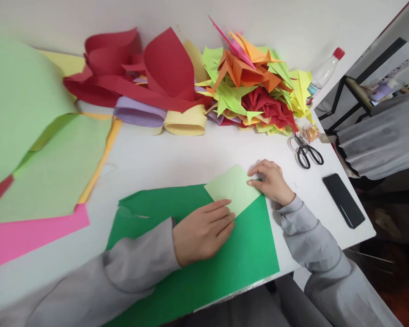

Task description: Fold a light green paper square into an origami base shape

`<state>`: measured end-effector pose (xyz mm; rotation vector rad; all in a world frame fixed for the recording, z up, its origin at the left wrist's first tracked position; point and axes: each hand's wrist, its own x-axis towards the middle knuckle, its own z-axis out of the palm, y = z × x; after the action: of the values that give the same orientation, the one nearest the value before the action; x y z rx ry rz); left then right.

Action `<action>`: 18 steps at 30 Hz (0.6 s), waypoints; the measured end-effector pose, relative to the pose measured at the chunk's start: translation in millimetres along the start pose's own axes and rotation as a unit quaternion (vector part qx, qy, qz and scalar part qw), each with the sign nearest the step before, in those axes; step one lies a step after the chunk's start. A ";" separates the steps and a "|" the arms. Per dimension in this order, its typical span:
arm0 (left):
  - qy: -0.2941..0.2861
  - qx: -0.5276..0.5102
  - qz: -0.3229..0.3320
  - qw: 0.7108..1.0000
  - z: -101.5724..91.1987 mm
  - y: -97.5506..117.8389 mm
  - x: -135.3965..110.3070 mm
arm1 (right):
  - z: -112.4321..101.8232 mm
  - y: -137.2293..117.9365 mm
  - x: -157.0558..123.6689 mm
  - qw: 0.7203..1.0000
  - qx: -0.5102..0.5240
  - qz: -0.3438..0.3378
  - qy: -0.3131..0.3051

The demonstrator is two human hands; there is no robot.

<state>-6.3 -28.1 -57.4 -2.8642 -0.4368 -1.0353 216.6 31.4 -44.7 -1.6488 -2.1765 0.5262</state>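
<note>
A small light green folded paper (232, 187) lies on a large dark green sheet (225, 254) near the table's front edge. My left hand (202, 230) rests flat on the near corner of the light green paper, fingers stretched out together and pressing it down. My right hand (271, 181) is at the paper's right edge, fingers curled with the tips pinching or pressing that edge. Both arms are in grey sleeves.
A heap of folded paper shapes (255, 86) in orange, yellow-green and red sits at the back. Curled red, purple and yellow sheets (150, 86) lie beside it. Light green (27, 136) and pink (27, 234) sheets cover the left. Scissors (306, 152), a black phone (343, 200) and a bottle (323, 71) are at right.
</note>
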 end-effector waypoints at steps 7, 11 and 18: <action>-0.012 -0.010 0.018 1.000 -2.7 -0.4 -1.1 | -0.3 -1.0 -0.7 1.000 -0.003 0.006 -0.002; 0.003 -0.030 0.034 0.999 -2.5 -0.1 -2.5 | -0.1 -0.6 -1.1 1.000 -0.007 0.000 -0.001; -0.008 -0.083 0.021 0.996 -5.9 -2.8 -10.4 | 0.6 -0.7 -0.9 1.000 -0.008 0.004 -0.003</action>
<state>-18.4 -28.8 -59.6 -3.0140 -0.3044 -1.0908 216.0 30.3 -44.9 -1.6665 -2.1840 0.5177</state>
